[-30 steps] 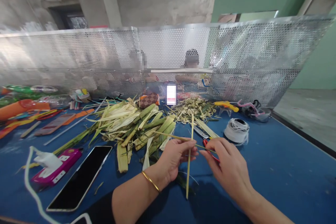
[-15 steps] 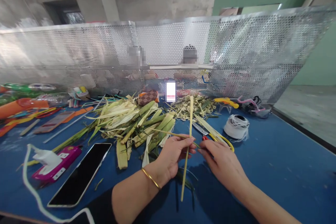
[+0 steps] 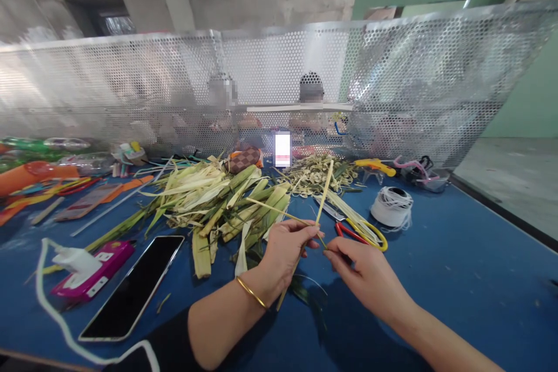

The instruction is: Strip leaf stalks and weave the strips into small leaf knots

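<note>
My left hand (image 3: 293,244), a gold bangle on its wrist, pinches two narrow strips of dried husk where they cross. One pale husk strip (image 3: 326,189) slants up and away, its lower end showing beneath the hand. The other, a thinner husk strip (image 3: 272,207), runs from the far left through the fingers. At its near right end, my right hand (image 3: 355,261) is closed in a pinch on it. Just beyond the right hand lie scissors (image 3: 351,231) with red and yellow handles, partly under pale strips. A heap of corn husks (image 3: 209,197) spreads left of the hands.
A spool of white cord (image 3: 391,207) stands at right. On the left lie a phone (image 3: 133,288), a purple power strip (image 3: 98,273) with a white charger and cable. A pile of braided husk (image 3: 322,174) sits before a perforated screen (image 3: 279,58), with people behind it.
The pale strip has tilted, its upper end moving right and its lower end left. My right hand has shifted slightly left and down, exposing more of the red scissor handle.
</note>
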The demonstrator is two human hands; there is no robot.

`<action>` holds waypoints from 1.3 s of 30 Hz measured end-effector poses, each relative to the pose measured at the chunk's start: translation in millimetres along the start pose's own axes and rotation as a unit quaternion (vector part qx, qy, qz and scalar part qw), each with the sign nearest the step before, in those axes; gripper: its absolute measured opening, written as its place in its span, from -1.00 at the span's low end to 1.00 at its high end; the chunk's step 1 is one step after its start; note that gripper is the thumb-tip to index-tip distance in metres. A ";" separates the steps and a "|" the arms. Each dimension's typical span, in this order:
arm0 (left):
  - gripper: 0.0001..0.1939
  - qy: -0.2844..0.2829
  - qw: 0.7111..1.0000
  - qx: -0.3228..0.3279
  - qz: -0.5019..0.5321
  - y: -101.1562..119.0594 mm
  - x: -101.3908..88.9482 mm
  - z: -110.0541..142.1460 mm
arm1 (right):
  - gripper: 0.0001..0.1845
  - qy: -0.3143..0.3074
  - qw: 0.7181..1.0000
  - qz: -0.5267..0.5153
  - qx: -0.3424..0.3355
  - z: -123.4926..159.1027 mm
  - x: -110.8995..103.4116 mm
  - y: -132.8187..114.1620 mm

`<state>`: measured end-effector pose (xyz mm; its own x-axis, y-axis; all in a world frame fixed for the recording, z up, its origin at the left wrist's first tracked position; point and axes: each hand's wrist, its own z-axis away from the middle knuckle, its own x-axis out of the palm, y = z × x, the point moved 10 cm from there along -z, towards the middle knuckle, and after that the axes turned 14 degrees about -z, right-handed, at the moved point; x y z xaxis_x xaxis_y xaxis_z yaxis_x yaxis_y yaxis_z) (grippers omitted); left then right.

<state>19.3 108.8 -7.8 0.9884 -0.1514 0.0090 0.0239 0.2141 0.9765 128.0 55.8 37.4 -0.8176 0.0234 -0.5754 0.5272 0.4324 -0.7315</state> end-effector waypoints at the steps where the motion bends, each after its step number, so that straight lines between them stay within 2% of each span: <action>1: -0.90 0.009 1.000 0.006 -0.008 -0.1 -1.0 -0.1 | -0.73 -0.008 1.000 -0.015 0.008 0.3 2.9 0.7; 4: -0.90 0.002 1.000 0.003 -0.025 -4.2 0.2 -2.1 | -0.72 -0.020 0.999 -0.031 0.019 0.7 8.0 2.1; 8: -0.80 -0.072 0.996 -0.059 0.016 -13.9 8.8 -3.9 | -0.71 -0.011 0.997 -0.058 0.057 0.0 4.4 13.1; 11: -0.75 -0.096 0.991 -0.079 0.040 -13.3 11.0 -2.0 | -0.73 -0.004 0.989 -0.110 0.104 0.9 0.4 23.9; 15: -0.84 -0.085 0.995 -0.053 0.026 -10.0 11.4 -0.2 | -0.72 -0.033 0.983 -0.145 0.109 1.7 5.4 19.6; 19: -0.88 -0.070 0.995 -0.067 0.010 -15.7 11.7 1.8 | -0.70 -0.060 0.980 -0.159 0.100 0.3 11.4 14.4; 22: -0.87 -0.088 0.992 -0.091 0.023 -18.2 14.4 4.4 | -0.60 -0.009 0.970 -0.209 0.121 -5.0 0.0 26.1; 26: -0.75 -0.137 0.983 -0.121 0.017 -20.7 22.8 12.3 | -0.52 0.098 0.932 -0.297 0.184 -7.8 -19.1 54.0; 28: -0.78 -0.155 0.981 -0.119 -0.004 -21.1 27.0 16.3 | -0.51 0.112 0.911 -0.337 0.210 -6.8 -17.8 62.0; 31: -0.82 -0.167 0.980 -0.104 -0.040 -22.3 32.0 19.1 | -0.56 0.095 0.894 -0.381 0.215 -6.2 -8.3 62.0; 34: -0.82 -0.172 0.978 -0.099 -0.070 -25.9 35.0 18.1 | -0.55 0.108 0.903 -0.369 0.190 -6.4 -6.9 59.3; 37: -0.81 -0.163 0.978 -0.097 -0.083 -27.8 33.0 15.2 | -0.54 0.150 0.925 -0.310 0.163 -6.0 -14.8 60.4; 39: -0.81 -0.162 0.978 -0.099 -0.086 -28.0 32.1 15.4 | -0.53 0.153 0.938 -0.266 0.160 -5.5 -18.6 62.0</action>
<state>48.1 83.1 -31.5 0.8686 -0.4927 -0.0520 0.2450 0.3360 0.9095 174.6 87.1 4.7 -0.9872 0.1594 -0.0009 0.0275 0.1645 -0.9860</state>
